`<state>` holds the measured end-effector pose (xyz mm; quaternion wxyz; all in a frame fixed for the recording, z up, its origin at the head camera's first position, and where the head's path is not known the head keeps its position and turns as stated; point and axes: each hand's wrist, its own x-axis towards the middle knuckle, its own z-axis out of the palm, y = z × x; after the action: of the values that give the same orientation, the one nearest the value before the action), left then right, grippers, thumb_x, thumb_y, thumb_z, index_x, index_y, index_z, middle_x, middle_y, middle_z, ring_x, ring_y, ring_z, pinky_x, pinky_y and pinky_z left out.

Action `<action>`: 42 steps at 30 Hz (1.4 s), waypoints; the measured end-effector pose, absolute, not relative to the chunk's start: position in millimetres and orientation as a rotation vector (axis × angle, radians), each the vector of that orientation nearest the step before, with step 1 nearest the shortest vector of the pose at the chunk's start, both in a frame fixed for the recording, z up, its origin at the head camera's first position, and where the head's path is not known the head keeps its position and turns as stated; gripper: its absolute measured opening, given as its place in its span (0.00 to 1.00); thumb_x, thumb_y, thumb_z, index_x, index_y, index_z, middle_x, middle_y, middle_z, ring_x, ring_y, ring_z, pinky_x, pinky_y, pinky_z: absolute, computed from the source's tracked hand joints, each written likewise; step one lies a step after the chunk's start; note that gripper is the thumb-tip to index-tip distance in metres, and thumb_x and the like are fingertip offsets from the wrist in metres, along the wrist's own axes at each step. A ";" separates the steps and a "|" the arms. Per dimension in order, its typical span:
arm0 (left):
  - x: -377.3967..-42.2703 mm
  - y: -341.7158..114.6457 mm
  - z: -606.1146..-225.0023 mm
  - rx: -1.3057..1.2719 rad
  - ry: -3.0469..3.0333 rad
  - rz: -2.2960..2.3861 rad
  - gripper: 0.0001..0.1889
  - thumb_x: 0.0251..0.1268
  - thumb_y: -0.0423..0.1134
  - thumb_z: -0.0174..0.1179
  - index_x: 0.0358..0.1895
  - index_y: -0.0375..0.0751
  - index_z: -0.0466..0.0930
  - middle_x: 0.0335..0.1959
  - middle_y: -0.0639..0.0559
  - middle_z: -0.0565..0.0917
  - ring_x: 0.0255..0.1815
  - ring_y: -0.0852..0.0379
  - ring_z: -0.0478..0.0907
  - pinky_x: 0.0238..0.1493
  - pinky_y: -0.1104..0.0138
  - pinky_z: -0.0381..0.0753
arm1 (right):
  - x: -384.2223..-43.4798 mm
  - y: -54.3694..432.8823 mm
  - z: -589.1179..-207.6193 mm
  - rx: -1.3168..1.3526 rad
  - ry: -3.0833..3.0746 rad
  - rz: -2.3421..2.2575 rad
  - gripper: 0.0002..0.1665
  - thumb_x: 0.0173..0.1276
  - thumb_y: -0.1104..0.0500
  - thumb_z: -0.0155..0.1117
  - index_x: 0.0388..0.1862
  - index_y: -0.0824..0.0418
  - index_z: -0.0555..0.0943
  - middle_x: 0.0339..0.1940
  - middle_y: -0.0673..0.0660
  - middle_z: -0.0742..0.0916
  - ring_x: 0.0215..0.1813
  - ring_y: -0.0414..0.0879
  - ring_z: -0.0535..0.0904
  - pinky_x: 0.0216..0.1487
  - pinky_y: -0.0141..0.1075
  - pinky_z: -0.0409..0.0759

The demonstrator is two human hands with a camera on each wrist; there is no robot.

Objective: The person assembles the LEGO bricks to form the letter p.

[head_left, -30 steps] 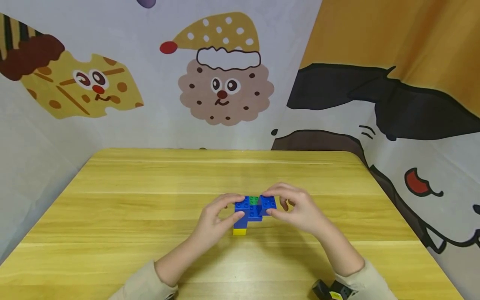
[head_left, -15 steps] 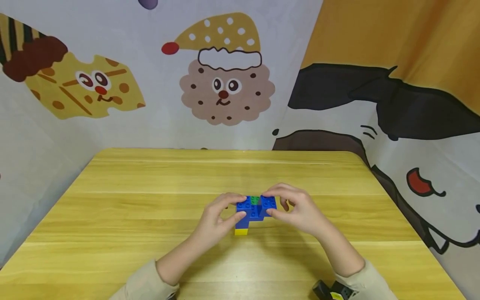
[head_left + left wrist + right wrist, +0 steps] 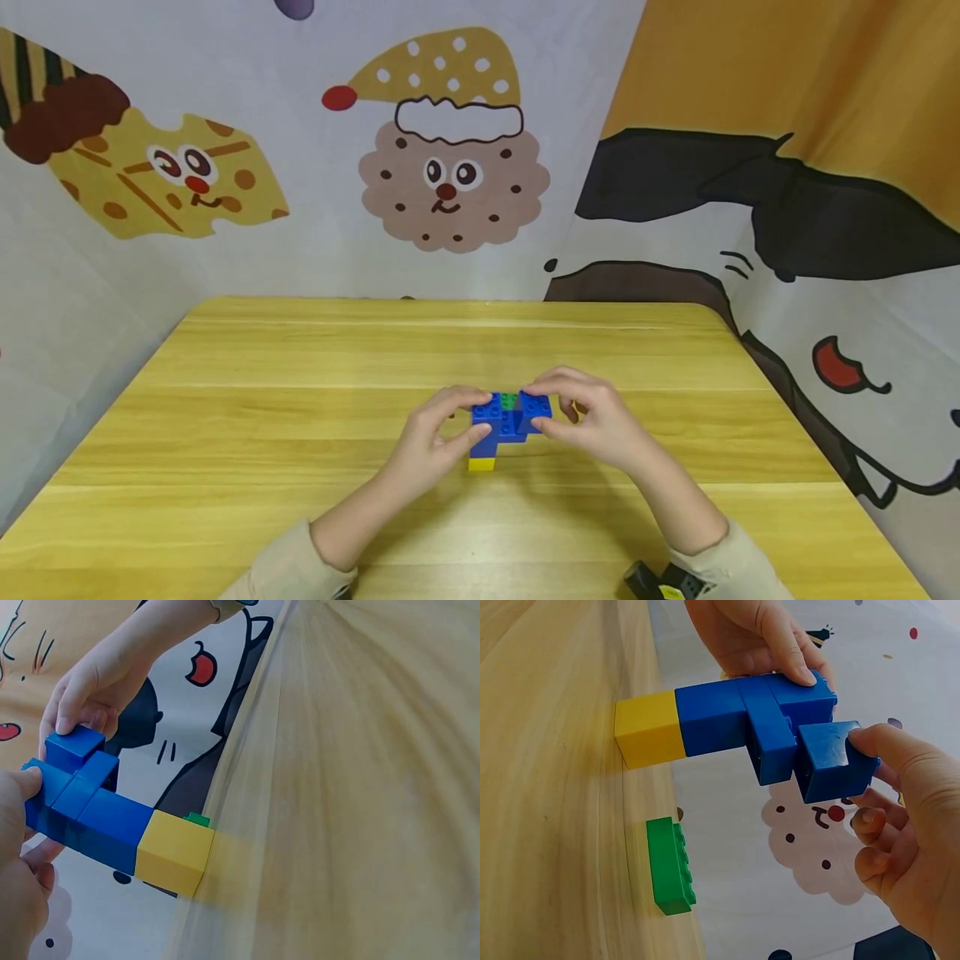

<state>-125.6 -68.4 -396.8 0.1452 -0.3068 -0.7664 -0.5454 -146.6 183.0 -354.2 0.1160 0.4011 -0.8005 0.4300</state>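
Observation:
A small tower of toy building bricks stands on the table, with a yellow brick (image 3: 649,729) at the bottom and blue bricks (image 3: 712,716) above it. One thinner blue brick (image 3: 771,746) juts sideways from the tower. My left hand (image 3: 438,433) pinches the top blue brick (image 3: 486,408) between thumb and fingers. Over the jutting part, my right hand (image 3: 596,412) pinches a separate blue brick (image 3: 832,761) with thumb and index finger. In the right wrist view this brick sits slightly askew, very near or touching the jutting one; contact is unclear.
Behind the tower a green brick (image 3: 669,866) lies on the wooden table (image 3: 300,500), partly hidden in the head view. A black object with a yellow patch (image 3: 667,581) is by the right sleeve at the front. A cartoon-printed cloth (image 3: 300,267) hangs behind the table.

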 end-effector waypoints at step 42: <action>-123.8 -64.4 -406.4 -0.843 -2.151 -1.603 0.19 0.63 0.27 0.68 0.57 0.40 0.82 0.56 0.47 0.84 0.49 0.55 0.77 0.43 0.63 0.78 | -164.9 206.0 -366.7 0.902 -2.411 1.337 0.18 0.64 0.71 0.70 0.53 0.63 0.86 0.49 0.59 0.87 0.27 0.41 0.72 0.24 0.32 0.67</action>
<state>-123.8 -64.4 -406.4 0.1642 -0.2957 -0.7545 -0.5624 -164.9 206.0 -366.7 0.1202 0.3087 -0.8252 0.4575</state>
